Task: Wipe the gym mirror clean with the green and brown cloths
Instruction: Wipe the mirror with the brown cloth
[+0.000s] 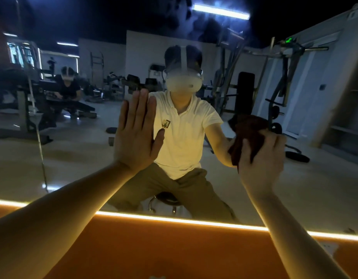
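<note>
The left hand [137,133] sits at centre frame, a little left of the middle. It is spread flat with the palm against the large wall-mounted gym mirror [73,158]. Its four fingers are straight, close together and point up, and the thumb angles out to the right. It holds nothing.

The right hand [260,158], at right of centre, is curled around a bunched dark brown cloth [248,133] and presses it to the glass. The fingers wrap over the cloth's lower right part, and the thumb lies along its near side. The cloth is a crumpled wad rather than a flat sheet. Its longer axis runs from lower left, by the thumb, up to the upper right above the knuckles. Where the cloth ends and its own reflection begins cannot be told apart.

Both forearms reach up from the bottom corners of the frame. Along the mirror's lower edge a glowing warm-white light strip [174,219] runs slightly downhill to the right, with a smooth orange panel [154,248] below it.

In the glass, a seated person in a white short-sleeved shirt [182,127] appears on a round black stool [166,200]. Dark weight machines [284,77] stand at upper right, and another person [67,83] is at upper left.
</note>
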